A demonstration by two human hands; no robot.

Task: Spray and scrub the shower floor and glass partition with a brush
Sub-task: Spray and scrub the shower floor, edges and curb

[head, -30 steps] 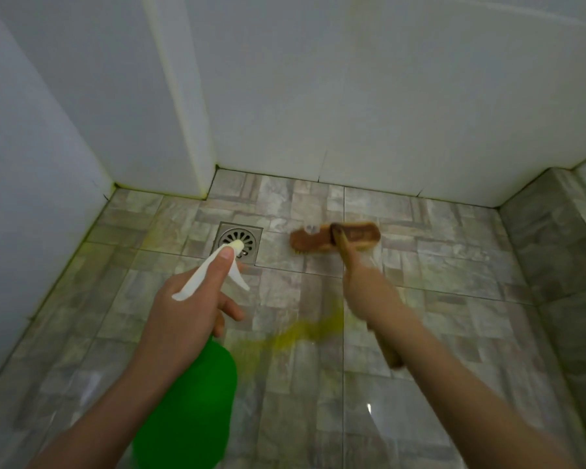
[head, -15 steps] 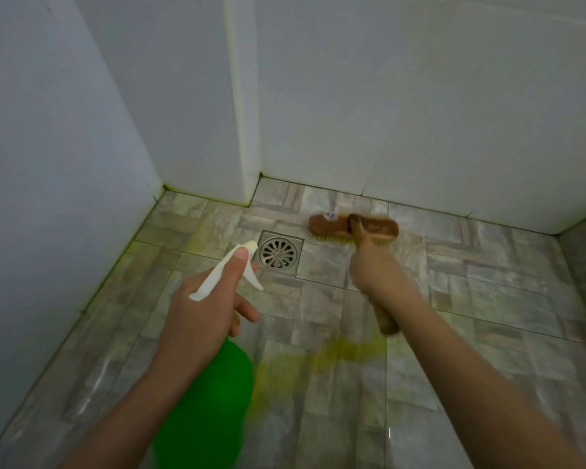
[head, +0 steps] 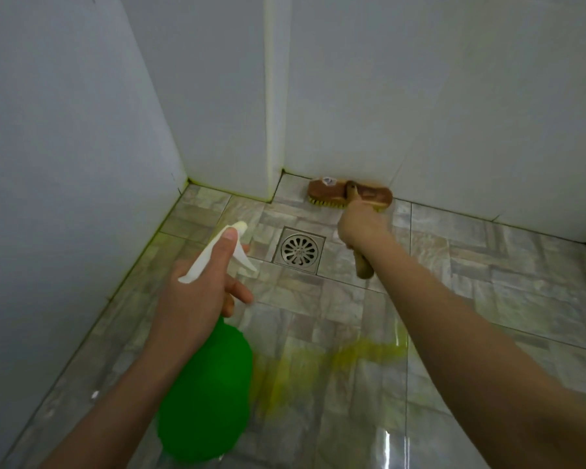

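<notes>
My right hand [head: 361, 228] grips the wooden handle of a brown scrub brush [head: 349, 194]. The brush's yellow bristles press on the grey tiled shower floor [head: 487, 275] right against the foot of the back wall. My left hand [head: 200, 292] holds a green spray bottle [head: 207, 394] by its white trigger head, thumb on top, nozzle pointing toward the far left corner. A yellow patch of cleaner [head: 352, 357] lies on the floor between my arms.
A square metal floor drain [head: 299, 249] sits just left of my right hand. White walls [head: 454, 113] close the floor at the back and left, with a jutting wall corner [head: 274, 130] behind the drain. Yellow-green residue lines the left floor edge [head: 142, 252].
The brush has slid away from me across the tiles to the base of the back wall. The view has shifted left, and the spray bottle keeps its place in my left hand.
</notes>
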